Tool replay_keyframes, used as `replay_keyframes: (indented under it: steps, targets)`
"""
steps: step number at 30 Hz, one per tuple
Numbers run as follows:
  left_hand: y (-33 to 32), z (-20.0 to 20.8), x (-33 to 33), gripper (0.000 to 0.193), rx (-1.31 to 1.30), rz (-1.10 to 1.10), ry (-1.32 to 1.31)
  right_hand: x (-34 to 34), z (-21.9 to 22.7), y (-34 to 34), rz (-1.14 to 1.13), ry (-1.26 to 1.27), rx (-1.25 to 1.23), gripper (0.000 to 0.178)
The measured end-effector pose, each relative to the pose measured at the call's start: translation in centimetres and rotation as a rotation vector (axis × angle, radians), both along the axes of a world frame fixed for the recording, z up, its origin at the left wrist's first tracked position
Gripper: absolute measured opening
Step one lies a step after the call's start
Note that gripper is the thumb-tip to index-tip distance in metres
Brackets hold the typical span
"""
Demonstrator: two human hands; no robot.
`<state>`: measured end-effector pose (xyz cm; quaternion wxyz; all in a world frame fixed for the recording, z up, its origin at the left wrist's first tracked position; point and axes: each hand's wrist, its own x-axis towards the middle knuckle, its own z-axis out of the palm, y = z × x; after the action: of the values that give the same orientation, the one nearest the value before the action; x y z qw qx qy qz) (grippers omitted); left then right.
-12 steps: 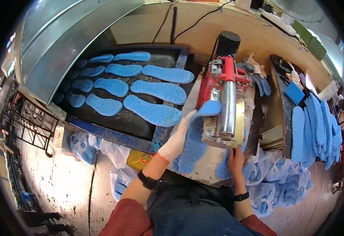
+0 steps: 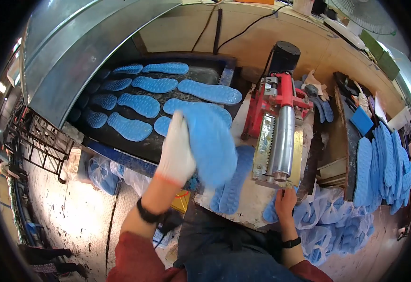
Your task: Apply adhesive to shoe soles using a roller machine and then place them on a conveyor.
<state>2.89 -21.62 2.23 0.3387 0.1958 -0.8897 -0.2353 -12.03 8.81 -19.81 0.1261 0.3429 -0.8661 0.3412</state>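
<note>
My left hand (image 2: 175,152), in a white glove, grips a blue insole (image 2: 210,145) by its upper left edge. The insole hangs raised and motion-blurred in front of the dark conveyor bed (image 2: 156,145), covering part of the nearest insoles there. My right hand (image 2: 286,202), bare, has its fingers curled at the front end of the red roller machine (image 2: 280,89), just below the steel roller (image 2: 284,145). What those fingers hold, if anything, is hidden. Beside it lies another blue insole (image 2: 270,211), partly under the machine. More insoles (image 2: 236,192) lie on the pale worktop left of the roller.
Rows of blue insoles (image 2: 138,105) lie on the conveyor bed, under a metal hood (image 2: 88,51) at its far left. A stack of insoles (image 2: 384,160) leans on the side bench at right. Bagged insoles (image 2: 328,225) sit below on the floor.
My left hand has pulled the insole away from the roller, leftward and toward me, over the conveyor's near corner. My right hand stays at the machine's front end.
</note>
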Motion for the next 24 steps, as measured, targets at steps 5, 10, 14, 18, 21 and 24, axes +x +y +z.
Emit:
replay_keyframes:
  steps: [5,10,14,18,21,24]
  targets:
    - [-8.9,-1.6,-14.0,0.071,0.307,0.400,-0.080,-0.3,-1.1,0.8,0.016,0.055,0.024,0.010]
    - [-18.7,-6.4,-25.1,0.078,1.531,0.289,0.795,-0.4,-5.3,2.8,0.048,0.060,0.141,0.024]
    - [-20.3,-9.5,-27.9,0.076,1.622,0.308,0.871,-0.4,-5.6,2.6,0.047,0.048,0.121,0.022]
    - [-18.4,-9.0,-28.9,0.072,1.670,0.358,0.824,-0.3,-5.9,3.2,-0.016,-0.107,0.065,0.022]
    - [-16.3,-8.8,-29.5,0.070,1.578,0.464,0.687,-0.9,-4.4,3.3,0.021,0.130,0.170,0.021]
    - [-20.4,-10.3,-27.9,0.066,1.343,0.568,0.604,0.0,-1.7,1.0,0.035,-0.028,0.050,0.020]
